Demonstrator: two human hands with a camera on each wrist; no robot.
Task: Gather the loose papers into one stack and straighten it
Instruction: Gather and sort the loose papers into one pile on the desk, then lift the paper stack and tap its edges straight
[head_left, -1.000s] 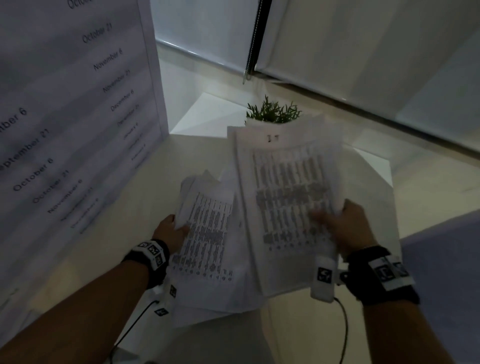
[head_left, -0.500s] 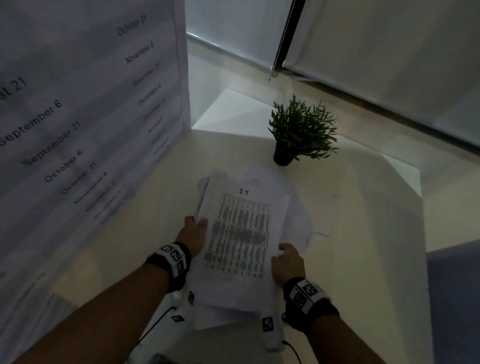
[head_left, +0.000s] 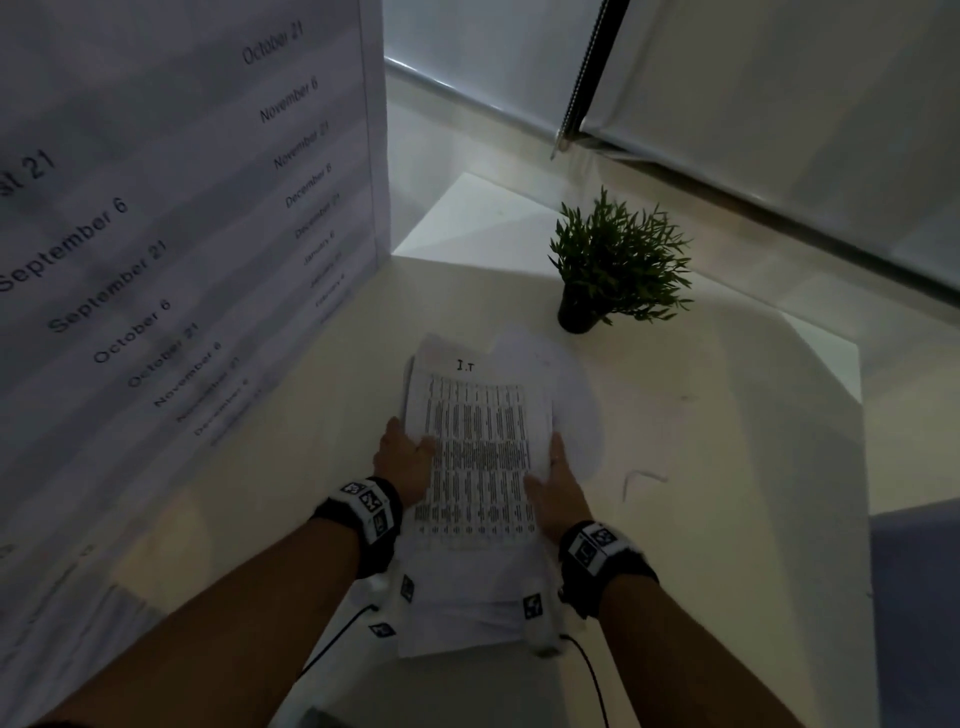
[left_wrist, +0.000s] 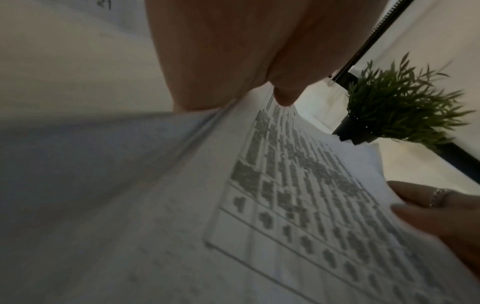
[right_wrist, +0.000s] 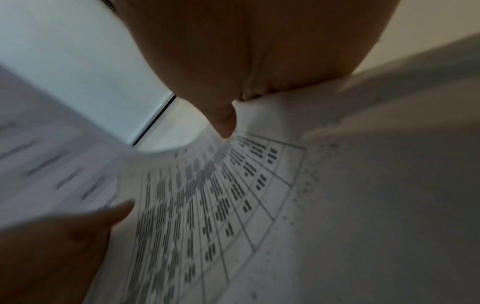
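The stack of papers (head_left: 478, 467) lies lengthwise on the white table (head_left: 727, 467), with a printed table sheet on top. My left hand (head_left: 405, 462) grips its left edge, thumb on the top sheet and fingers hidden beneath. My right hand (head_left: 558, 483) holds the right edge, thumb on top and a ringed finger straight along the side. A few blank sheets (head_left: 566, 395) jut out past the far right corner. In the left wrist view the thumb (left_wrist: 285, 94) presses the stack (left_wrist: 298, 195). In the right wrist view the thumb (right_wrist: 226, 127) touches the top sheet (right_wrist: 207, 205).
A small potted plant (head_left: 618, 260) stands just beyond the stack. A large board printed with dates (head_left: 182, 234) rises along the left side. The table's edge runs at the right, with a window blind and its cord (head_left: 582, 88) behind.
One second ago my right hand held a sheaf raised. It came down onto the pile in my left hand, and both hands now close in on the sides of the one stack.
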